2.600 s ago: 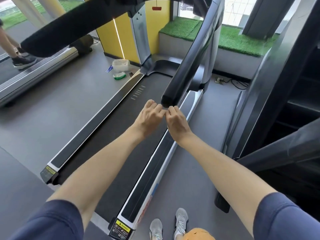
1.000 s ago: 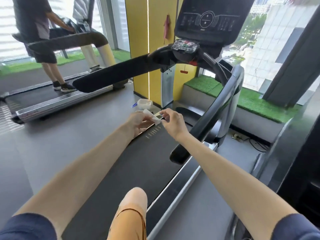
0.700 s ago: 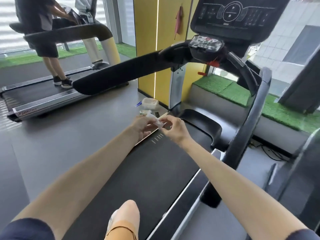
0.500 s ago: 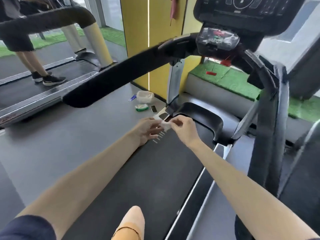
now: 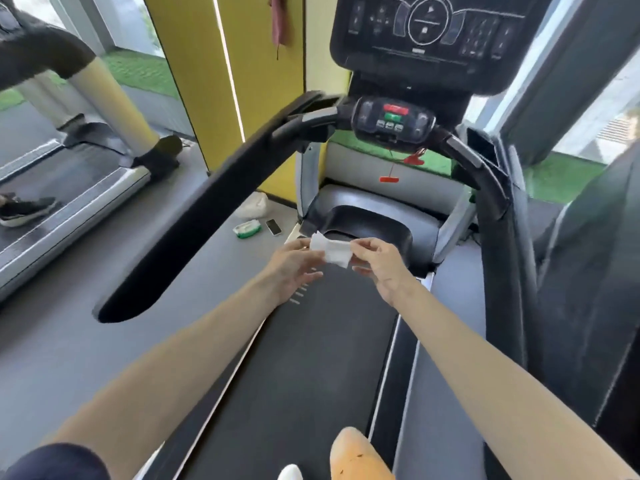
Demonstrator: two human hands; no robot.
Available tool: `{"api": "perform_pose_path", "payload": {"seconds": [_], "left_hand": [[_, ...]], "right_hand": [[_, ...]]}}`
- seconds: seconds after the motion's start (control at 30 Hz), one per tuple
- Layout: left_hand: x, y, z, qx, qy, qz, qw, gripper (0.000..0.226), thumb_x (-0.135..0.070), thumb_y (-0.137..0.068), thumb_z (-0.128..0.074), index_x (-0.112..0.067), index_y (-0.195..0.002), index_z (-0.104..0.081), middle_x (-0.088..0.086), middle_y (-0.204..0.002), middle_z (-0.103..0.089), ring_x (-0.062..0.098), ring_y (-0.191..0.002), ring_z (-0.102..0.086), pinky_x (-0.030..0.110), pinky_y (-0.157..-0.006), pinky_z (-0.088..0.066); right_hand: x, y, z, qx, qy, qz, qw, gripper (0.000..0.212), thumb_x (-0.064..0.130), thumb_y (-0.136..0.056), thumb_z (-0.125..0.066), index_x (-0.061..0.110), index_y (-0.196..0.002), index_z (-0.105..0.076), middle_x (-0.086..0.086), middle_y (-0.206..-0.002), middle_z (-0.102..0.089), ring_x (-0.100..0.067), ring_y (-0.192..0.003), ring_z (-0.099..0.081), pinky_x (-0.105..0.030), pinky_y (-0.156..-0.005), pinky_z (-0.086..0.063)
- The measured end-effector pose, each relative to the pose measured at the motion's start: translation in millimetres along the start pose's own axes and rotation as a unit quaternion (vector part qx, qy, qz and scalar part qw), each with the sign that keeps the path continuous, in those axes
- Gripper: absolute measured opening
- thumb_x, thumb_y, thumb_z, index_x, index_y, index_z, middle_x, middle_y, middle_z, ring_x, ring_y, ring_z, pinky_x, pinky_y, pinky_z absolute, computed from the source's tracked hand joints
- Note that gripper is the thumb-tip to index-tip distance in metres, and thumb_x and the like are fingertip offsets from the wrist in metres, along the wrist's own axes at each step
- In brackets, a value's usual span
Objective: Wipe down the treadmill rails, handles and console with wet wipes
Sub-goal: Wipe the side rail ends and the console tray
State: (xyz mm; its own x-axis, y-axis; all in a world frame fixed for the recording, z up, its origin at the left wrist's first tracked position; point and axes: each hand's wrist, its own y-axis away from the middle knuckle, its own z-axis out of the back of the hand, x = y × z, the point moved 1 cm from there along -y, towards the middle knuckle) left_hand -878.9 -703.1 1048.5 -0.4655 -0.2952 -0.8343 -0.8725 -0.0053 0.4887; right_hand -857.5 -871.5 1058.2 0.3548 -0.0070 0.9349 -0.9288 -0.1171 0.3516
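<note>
A white wet wipe (image 5: 331, 250) is stretched between my two hands above the treadmill belt (image 5: 311, 341). My left hand (image 5: 292, 266) pinches its left end and my right hand (image 5: 379, 263) pinches its right end. The long black left handrail (image 5: 194, 220) slants down to the left of my hands. On the right the other handrail (image 5: 498, 216) runs down past my arm. Straight ahead sit the small control panel (image 5: 393, 119) with red and green buttons and the big dark console screen (image 5: 429, 32) above it.
A green wipes pack (image 5: 246, 229), a phone (image 5: 273, 226) and a white container (image 5: 254, 206) lie on the grey floor left of the treadmill. Another treadmill (image 5: 69, 188) with a person's shoe on it stands at the left. A red safety clip (image 5: 389, 179) hangs under the panel.
I have stepped onto the belt and now face the console. My hands have pulled apart, spreading the wipe wider between them.
</note>
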Motion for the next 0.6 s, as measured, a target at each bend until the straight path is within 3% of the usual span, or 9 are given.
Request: {"api": "perform_pose_path", "payload": {"seconds": [0.1, 0.2, 0.27, 0.33, 0.43, 0.5, 0.6], "left_hand": [[-16.0, -23.9, -24.1, 0.03, -0.024, 0.002, 0.999, 0.025, 0.008, -0.082, -0.063, -0.015, -0.093, -0.06, 0.003, -0.085, -0.067, 0.013, -0.069, -0.066, 0.037, -0.074, -0.052], [-33.3, -53.1, -47.4, 0.026, -0.075, -0.01, 0.997, 0.028, 0.003, -0.081, -0.065, -0.019, -0.098, -0.059, 0.0, -0.094, -0.065, 0.013, -0.078, -0.065, 0.04, -0.081, -0.05], [-48.2, -74.3, -57.9, -0.014, -0.115, -0.035, 0.993, 0.026, -0.005, -0.083, -0.065, -0.023, -0.102, -0.059, -0.002, -0.102, -0.062, 0.016, -0.088, -0.061, 0.039, -0.083, -0.05], [-69.5, -98.4, -70.0, -0.022, -0.121, -0.052, 0.991, 0.019, -0.007, -0.084, -0.065, -0.021, -0.097, -0.061, 0.0, -0.099, -0.063, 0.019, -0.088, -0.059, 0.034, -0.075, -0.051], [-97.8, -137.5, -89.8, -0.042, -0.12, -0.065, 0.99, 0.016, -0.001, -0.085, -0.063, -0.016, -0.087, -0.061, 0.005, -0.092, -0.061, 0.019, -0.076, -0.058, 0.03, -0.064, -0.05], [-117.9, -158.2, -106.9, -0.078, -0.11, -0.089, 0.987, 0.017, 0.0, -0.087, -0.061, -0.016, -0.083, -0.059, 0.002, -0.081, -0.058, 0.012, -0.066, -0.054, 0.024, -0.057, -0.047], [-146.7, -184.4, -127.9, -0.1, -0.111, -0.124, 0.981, 0.018, -0.002, -0.087, -0.061, -0.017, -0.08, -0.057, -0.001, -0.075, -0.058, 0.011, -0.064, -0.054, 0.024, -0.059, -0.045]], "right_hand": [[11.4, -23.0, 8.9, -0.054, -0.149, -0.071, 0.985, 0.009, 0.008, -0.094, -0.055, 0.012, -0.089, -0.062, -0.005, -0.083, -0.064, -0.014, -0.069, -0.059, -0.023, -0.062, -0.048], [23.7, -55.2, 16.2, -0.076, -0.216, -0.119, 0.966, 0.009, 0.009, -0.093, -0.055, 0.009, -0.093, -0.063, -0.008, -0.086, -0.063, -0.015, -0.068, -0.058, -0.024, -0.06, -0.048], [35.4, -76.8, 25.0, -0.071, -0.204, -0.112, 0.97, 0.009, 0.009, -0.093, -0.055, 0.01, -0.092, -0.064, -0.008, -0.087, -0.064, -0.016, -0.071, -0.059, -0.025, -0.062, -0.048], [52.5, -101.9, 36.7, -0.06, -0.2, -0.089, 0.974, 0.012, 0.009, -0.094, -0.054, 0.012, -0.089, -0.064, -0.006, -0.085, -0.064, -0.017, -0.073, -0.058, -0.025, -0.065, -0.048], [74.5, -136.9, 58.4, -0.074, -0.135, -0.056, 0.986, 0.01, 0.012, -0.093, -0.057, 0.018, -0.087, -0.062, -0.002, -0.079, -0.061, -0.012, -0.069, -0.055, -0.022, -0.065, -0.045], [90.4, -161.2, 72.7, -0.112, -0.066, -0.011, 0.991, 0.009, 0.012, -0.091, -0.06, 0.019, -0.086, -0.061, -0.001, -0.077, -0.058, -0.009, -0.063, -0.05, -0.016, -0.058, -0.041], [116.0, -193.5, 83.5, -0.135, 0.036, 0.08, 0.987, 0.014, 0.005, -0.084, -0.064, 0.019, -0.083, -0.063, -0.005, -0.083, -0.063, -0.016, -0.071, -0.057, -0.016, -0.056, -0.044]]}}
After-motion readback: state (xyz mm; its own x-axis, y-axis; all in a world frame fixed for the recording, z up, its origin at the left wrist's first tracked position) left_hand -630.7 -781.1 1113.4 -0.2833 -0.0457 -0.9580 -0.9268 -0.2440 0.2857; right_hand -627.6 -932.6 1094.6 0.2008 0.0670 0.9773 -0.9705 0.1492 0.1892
